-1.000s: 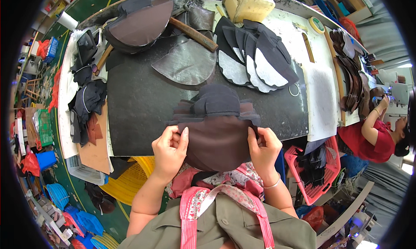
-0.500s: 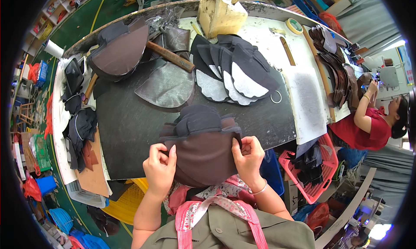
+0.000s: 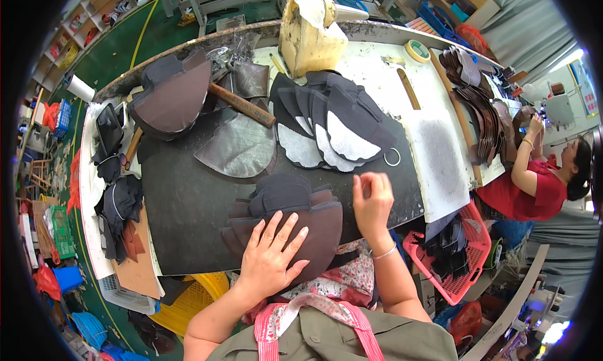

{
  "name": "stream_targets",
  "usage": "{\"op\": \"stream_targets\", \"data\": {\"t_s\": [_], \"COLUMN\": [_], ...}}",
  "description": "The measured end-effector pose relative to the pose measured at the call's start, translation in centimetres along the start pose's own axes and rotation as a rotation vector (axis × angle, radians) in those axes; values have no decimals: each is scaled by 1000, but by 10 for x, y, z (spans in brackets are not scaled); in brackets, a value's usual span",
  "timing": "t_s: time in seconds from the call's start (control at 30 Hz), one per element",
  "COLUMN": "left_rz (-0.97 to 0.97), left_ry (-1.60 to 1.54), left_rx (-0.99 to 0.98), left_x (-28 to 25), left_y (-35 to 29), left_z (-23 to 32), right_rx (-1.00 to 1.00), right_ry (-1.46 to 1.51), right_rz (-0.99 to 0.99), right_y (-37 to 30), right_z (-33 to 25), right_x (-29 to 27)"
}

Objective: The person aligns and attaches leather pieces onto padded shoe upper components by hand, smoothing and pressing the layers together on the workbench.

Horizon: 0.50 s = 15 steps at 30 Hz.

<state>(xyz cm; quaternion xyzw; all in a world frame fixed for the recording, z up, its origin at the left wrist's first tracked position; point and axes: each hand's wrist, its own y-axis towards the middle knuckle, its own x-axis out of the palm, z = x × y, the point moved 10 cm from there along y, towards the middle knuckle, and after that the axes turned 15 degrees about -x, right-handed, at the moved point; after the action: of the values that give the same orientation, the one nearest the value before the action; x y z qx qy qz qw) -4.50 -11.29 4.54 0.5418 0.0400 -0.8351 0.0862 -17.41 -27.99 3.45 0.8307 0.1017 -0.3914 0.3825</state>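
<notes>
My left hand (image 3: 271, 255) lies flat, fingers spread, on a stack of brown cut pieces with black upper parts (image 3: 323, 229) at the table's near edge. The stack's layers are slightly fanned out at its left side. My right hand (image 3: 372, 204) is raised just right of the stack, not touching it. Its fingers are loosely bent and a little apart, and nothing shows in them. Beyond the stack lie a shiny dark half-round piece (image 3: 239, 150) and a fan of black pieces with white scalloped panels (image 3: 352, 128).
A hammer (image 3: 242, 103) lies beside another brown-and-black stack (image 3: 173, 97). A metal ring (image 3: 392, 157) rests on the black mat (image 3: 182, 216). Tape (image 3: 417, 50) lies at the back right. A pink basket (image 3: 461, 279) stands below, near a co-worker (image 3: 540, 179) in red.
Both hands have let go of the stack's side edges. My left hand has moved onto its top; my right has lifted away. The stack now lies lower and fanned at its left.
</notes>
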Motion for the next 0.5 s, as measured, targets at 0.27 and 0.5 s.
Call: {"op": "stream_targets", "data": {"t_s": [0.27,0.5], "left_rz": [326,503], "left_ry": [-212,-95], "left_rx": [-18,-290], "left_x": [-61,-63], "left_y": [24,104], "left_z": [-21,-117], "right_rx": [-372,-459], "right_ry": [-104,-100], "right_rz": [-187,-260], "right_y": [54,59], "right_z": [6,-6], "right_x": [27,25]}}
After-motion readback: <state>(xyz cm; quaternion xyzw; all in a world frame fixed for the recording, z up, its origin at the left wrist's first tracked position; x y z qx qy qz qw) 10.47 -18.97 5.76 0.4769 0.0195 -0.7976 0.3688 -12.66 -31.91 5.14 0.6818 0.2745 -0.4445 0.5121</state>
